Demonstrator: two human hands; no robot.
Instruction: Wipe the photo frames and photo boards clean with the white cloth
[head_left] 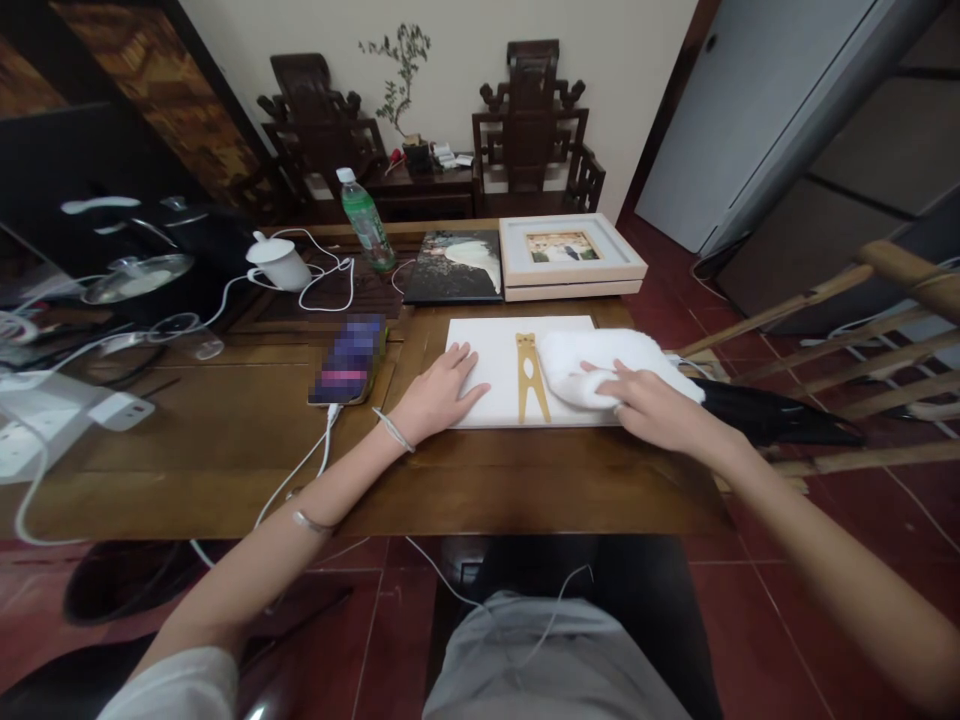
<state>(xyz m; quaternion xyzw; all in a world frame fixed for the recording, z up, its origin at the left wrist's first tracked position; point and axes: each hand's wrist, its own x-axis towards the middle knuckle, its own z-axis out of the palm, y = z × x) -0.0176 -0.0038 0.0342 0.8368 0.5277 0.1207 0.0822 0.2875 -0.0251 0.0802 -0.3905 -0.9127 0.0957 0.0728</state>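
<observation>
A white flat rectangular panel lies on the wooden table, with a gold animal-shaped figure on its face. My left hand rests flat on the panel's left part, fingers apart and holding nothing. On the right part, my right hand is closed on a fluffy white cloth. That cloth covers the panel's right side and hangs past its right end. Whether the gold figure is printed or a separate piece, I cannot tell.
Behind the panel are a dark picture and framed photo. A phone, green bottle, lidded white cup and white power strip stand leftward among cables. A wooden chair is at right.
</observation>
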